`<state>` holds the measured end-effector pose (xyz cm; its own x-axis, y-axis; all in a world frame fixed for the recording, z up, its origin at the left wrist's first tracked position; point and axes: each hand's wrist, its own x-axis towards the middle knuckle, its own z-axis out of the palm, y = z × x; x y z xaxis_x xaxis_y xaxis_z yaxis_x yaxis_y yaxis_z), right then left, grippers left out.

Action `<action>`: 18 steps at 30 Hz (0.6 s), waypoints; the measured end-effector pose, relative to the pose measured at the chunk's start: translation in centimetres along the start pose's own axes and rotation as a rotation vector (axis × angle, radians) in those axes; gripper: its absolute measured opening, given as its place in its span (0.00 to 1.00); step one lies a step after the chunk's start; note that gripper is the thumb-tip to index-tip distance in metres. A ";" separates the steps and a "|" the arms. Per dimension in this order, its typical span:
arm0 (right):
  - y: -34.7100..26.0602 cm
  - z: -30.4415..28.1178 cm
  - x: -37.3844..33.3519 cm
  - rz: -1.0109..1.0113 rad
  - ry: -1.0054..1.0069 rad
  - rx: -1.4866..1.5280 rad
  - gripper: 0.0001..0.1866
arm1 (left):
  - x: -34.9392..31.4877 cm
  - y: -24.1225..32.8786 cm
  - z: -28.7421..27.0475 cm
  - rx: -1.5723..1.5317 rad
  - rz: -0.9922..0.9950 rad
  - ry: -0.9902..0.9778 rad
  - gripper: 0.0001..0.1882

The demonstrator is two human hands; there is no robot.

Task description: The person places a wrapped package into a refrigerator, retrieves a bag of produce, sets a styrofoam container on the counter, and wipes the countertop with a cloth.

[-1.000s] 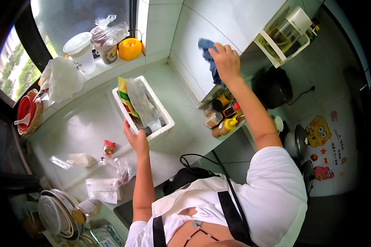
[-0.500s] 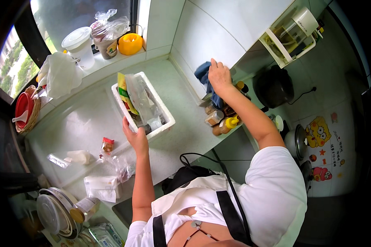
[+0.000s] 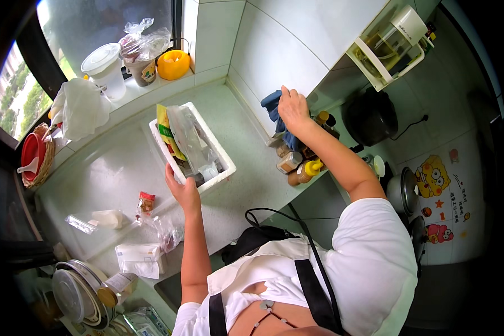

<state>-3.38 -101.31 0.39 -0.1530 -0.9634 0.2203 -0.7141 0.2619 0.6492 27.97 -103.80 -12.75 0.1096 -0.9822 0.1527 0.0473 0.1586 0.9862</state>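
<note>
Blue cloth (image 3: 272,103) is bunched in the right hand (image 3: 294,113), apparently against the tiled wall (image 3: 288,50), at the body's twelve o'clock, jars (image 3: 290,162) at its six. The left hand (image 3: 183,193) touches a white box (image 3: 228,169), grip unclear. Wiping seems underway; another stroke calls for sparing those jars.

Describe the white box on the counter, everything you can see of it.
The white box is rectangular and open-topped, with thick, pale walls that look like foam. It appears to sit flat on the counter, its long sides slanting from upper left to lower right in the picture. Inside stand a yellow-and-green packet and a clear plastic bag, both rising above the rim; smaller items near the closer end are hard to identify. The left hand touches its near-left corner.
</note>
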 end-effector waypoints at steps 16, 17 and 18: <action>-0.2 0.3 -0.8 -0.033 -0.014 0.016 0.14 | 0.1 -0.3 -0.1 0.005 0.017 0.003 0.35; 0.0 0.1 -0.7 -0.033 -0.016 0.040 0.12 | 0.1 -0.3 -0.1 0.005 0.017 0.005 0.35; 0.2 -0.1 -0.6 -0.033 -0.018 0.063 0.11 | 0.2 -0.3 0.0 0.004 0.017 0.007 0.35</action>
<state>-3.35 -100.65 0.50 -0.1401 -0.9725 0.1862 -0.7605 0.2261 0.6088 27.97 -104.00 -13.01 0.1173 -0.9785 0.1695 0.0410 0.1753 0.9837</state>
